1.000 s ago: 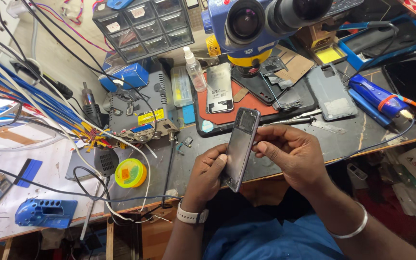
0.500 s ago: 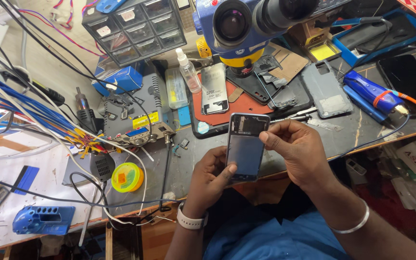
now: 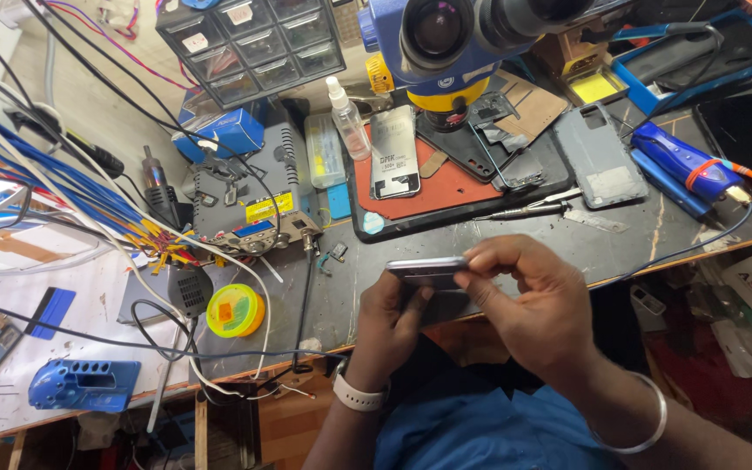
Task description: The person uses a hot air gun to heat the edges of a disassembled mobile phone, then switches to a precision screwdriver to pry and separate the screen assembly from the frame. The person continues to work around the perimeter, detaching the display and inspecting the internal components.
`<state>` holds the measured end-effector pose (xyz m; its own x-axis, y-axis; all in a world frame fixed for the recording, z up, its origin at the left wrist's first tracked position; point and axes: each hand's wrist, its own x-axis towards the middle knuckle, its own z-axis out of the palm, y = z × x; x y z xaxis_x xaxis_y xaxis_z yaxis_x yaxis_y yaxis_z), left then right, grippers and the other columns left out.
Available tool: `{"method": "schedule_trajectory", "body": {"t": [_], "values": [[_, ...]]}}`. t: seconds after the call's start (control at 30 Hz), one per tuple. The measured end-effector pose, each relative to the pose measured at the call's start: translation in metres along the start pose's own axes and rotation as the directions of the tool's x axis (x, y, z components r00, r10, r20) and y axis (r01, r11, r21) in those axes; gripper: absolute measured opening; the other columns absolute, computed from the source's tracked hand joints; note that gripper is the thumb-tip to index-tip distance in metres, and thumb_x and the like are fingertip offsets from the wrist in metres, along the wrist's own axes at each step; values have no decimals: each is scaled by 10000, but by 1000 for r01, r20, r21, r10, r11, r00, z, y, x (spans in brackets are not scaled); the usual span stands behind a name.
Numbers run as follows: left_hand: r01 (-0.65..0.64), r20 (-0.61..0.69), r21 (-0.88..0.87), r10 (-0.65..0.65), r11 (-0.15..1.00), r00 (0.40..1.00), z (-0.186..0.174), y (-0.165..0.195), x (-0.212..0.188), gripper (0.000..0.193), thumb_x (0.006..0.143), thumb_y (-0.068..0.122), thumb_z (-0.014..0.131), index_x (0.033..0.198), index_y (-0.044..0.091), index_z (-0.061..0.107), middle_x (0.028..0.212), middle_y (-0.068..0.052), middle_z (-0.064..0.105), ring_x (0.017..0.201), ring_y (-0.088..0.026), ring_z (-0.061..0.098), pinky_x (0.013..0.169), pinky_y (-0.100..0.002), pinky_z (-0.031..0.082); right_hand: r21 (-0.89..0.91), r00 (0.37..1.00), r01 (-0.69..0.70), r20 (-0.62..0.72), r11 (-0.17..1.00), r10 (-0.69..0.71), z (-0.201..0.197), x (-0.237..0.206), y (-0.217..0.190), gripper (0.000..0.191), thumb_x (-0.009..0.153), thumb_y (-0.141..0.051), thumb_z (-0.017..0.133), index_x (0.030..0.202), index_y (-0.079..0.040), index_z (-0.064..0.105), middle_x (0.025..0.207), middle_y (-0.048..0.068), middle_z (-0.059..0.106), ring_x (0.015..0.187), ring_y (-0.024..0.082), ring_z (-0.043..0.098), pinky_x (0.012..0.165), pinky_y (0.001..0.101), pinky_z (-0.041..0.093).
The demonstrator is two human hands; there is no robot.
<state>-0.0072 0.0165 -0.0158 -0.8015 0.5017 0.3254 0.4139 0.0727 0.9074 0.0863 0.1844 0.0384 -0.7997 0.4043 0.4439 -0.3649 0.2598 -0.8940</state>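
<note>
Beyond both hands, the dark, cluttered table point(image 3: 498, 244) carries a blue microscope point(image 3: 446, 43) over a red mat point(image 3: 428, 187), farther off than the fingers. Near its front edge, between the two hands, a smartphone point(image 3: 428, 271) is held edge-on, tilted nearly flat. The left hand point(image 3: 393, 326) cups it from below, fingers curled closed around it. The right hand point(image 3: 537, 305) pinches its upper edge. It looks slim, dark grey, with a glossy rim.

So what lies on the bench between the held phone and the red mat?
Head view: a dark pen-shaped tool lies between the phone and the red mat.
</note>
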Motion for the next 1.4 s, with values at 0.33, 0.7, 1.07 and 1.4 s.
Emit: {"method": "schedule_trajectory", "body": {"t": [0.33, 0.7, 1.07, 1.4], "values": [[-132, -28, 2, 132, 991, 991, 8, 3, 7, 90, 996, 58, 663, 1085, 40, 669, 1010, -100, 765, 911, -198, 760, 798, -300, 587, -259, 966, 234, -50, 937, -254, 16, -2, -15, 195, 808, -29, 841, 945, -55, 706, 1012, 86, 748, 952, 180, 749, 823, 287, 610], [-118, -72, 55, 121, 992, 990, 14, 5, 9, 90, 993, 27, 643, 1080, 46, 654, 984, -104, 768, 882, -217, 783, 764, -315, 606, -355, 954, 273, -20, 894, -299, 16, -2, -23, 174, 807, -17, 825, 927, -47, 703, 1039, 103, 759, 970, 208, 763, 840, 303, 613], [4, 20, 39, -4, 999, 1000, 7, -3, 14, 133, 951, 37, 684, 1083, 34, 668, 966, -101, 782, 882, -210, 786, 778, -326, 612, -342, 919, 322, 336, 883, -204, -7, 18, -31, 137, 724, -41, 803, 786, -58, 681, 994, 75, 784, 909, 205, 763, 790, 323, 609], [-90, 21, -355, 104, 930, 994, 1, -28, 24, 317, 978, 21, 623, 1291, -6, 585, 1326, -164, 673, 1217, -227, 670, 1044, -337, 547, -377, 758, 645, 426, 665, -493, 3, 22, -17, 234, 762, 14, 764, 981, -36, 702, 1008, 102, 731, 934, 286, 706, 847, 381, 575]]}}
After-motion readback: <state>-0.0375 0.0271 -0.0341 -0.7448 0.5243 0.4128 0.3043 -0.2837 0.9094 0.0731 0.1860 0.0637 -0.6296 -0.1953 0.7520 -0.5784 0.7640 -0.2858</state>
